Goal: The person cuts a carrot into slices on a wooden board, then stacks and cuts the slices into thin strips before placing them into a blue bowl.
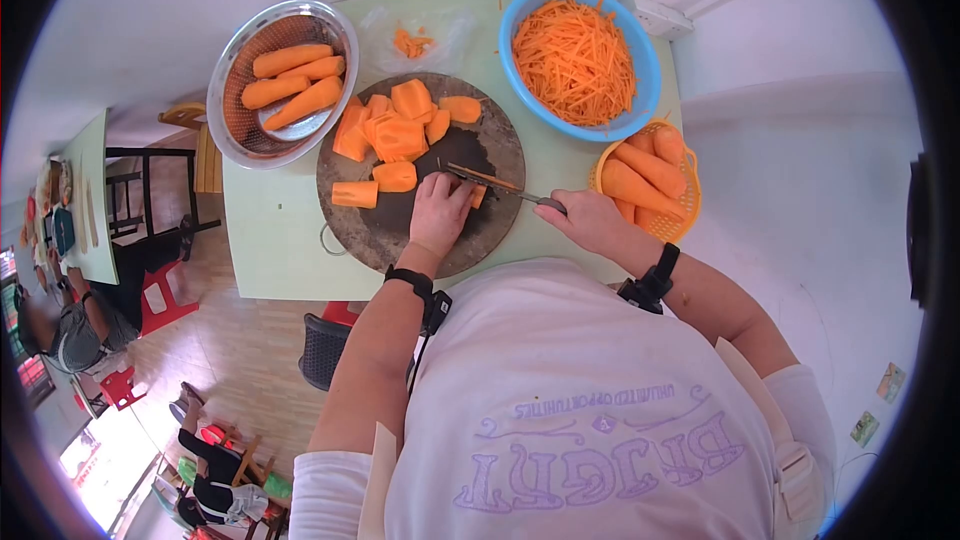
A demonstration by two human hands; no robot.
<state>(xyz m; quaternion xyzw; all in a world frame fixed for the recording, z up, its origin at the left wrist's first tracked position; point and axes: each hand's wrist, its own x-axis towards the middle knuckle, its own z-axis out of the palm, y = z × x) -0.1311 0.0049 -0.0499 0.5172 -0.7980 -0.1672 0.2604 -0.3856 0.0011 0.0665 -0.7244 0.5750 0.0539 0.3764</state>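
Observation:
My right hand [588, 223] is closed around the handle of a kitchen knife [500, 184], whose blade reaches left across a round, dark-stained cutting board [500, 140]. Beside the blade, the curled fingers of my left hand [440, 208] press on a carrot piece [478, 197], mostly hidden by the hand and knife. Farther back on the board lies a pile of thick carrot chunks and slices [398, 138]. Left of my left hand sit a carrot block [355, 194] and a rounded carrot chunk [395, 177].
A metal basin [228, 142] with whole carrots stands back left, near a plastic bag [445, 37] with carrot scraps. Back right, a blue bowl [648, 90] holds shredded carrot; a yellow basket [690, 202] of carrots is right of my right hand. Other people sit far left.

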